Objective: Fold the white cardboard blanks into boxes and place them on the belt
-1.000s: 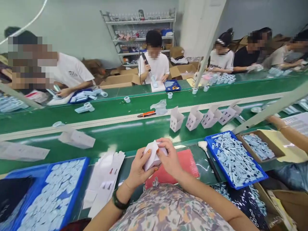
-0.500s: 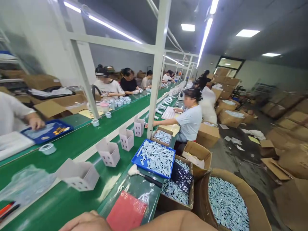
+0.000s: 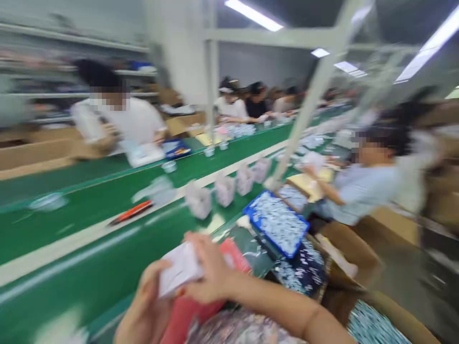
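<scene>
A small white box is held between my two hands at the front edge of the belt. My left hand wraps its left side, with the thumb along the top edge. My right hand grips the right side, its fingers over the top corner. Motion blurs the picture, and the underside of the box is hidden. Just past my right hand lies a red sheet, partly covered by it. Several white open boxes stand in a row on the green belt ahead.
A blue tray of small pale parts lies right of the belt, with cartons beyond. An orange-red tool and clear plastic lie on the belt. A co-worker sits opposite; another person works at right.
The view has swung left. Both my hands are now in sight with a white box between them; before, only one hand and a forearm showed at the bottom.
</scene>
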Available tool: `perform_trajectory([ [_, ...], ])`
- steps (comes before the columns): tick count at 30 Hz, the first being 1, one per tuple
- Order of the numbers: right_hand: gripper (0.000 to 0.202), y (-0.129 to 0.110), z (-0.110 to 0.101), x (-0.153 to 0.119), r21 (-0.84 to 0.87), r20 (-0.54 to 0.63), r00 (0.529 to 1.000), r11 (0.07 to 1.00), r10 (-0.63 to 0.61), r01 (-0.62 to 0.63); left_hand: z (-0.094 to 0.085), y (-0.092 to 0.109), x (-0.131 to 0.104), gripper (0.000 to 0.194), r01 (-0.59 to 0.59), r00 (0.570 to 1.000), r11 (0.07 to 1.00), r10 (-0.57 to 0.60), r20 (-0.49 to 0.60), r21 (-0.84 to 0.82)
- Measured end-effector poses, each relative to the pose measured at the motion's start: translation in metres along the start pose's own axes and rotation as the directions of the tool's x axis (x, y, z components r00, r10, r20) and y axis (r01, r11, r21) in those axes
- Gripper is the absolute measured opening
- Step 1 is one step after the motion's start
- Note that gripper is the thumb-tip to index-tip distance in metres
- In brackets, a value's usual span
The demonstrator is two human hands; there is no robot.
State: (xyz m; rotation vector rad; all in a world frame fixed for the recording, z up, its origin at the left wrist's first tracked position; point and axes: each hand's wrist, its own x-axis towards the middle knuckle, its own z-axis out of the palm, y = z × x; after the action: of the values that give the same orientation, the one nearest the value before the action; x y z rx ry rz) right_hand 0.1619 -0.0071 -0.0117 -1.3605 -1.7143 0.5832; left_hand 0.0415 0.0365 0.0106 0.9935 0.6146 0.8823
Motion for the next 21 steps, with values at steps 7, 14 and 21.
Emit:
perform_trajectory([
  [7, 0.107, -0.006, -0.028, 0.005, 0.040, 0.016, 0.978, 0.977, -0.210, 0.209, 0.011, 0.037, -0.047, 0.044, 0.029, 0.931, 0.969, -0.116, -0.346, -0.246],
  [14, 0.095, -0.007, -0.023, 0.003, 0.008, 0.119, 0.928, 0.935, -0.353, 0.354, 0.010, 0.029, -0.055, 0.056, 0.042, 0.932, 0.976, -0.116, -0.343, -0.214],
  [21, 0.093, 0.004, -0.023, -0.002, 0.020, 0.127, 0.927, 0.935, -0.353, 0.354, 0.007, 0.016, -0.051, 0.048, 0.042, 0.948, 0.997, -0.062, -0.312, -0.068],
])
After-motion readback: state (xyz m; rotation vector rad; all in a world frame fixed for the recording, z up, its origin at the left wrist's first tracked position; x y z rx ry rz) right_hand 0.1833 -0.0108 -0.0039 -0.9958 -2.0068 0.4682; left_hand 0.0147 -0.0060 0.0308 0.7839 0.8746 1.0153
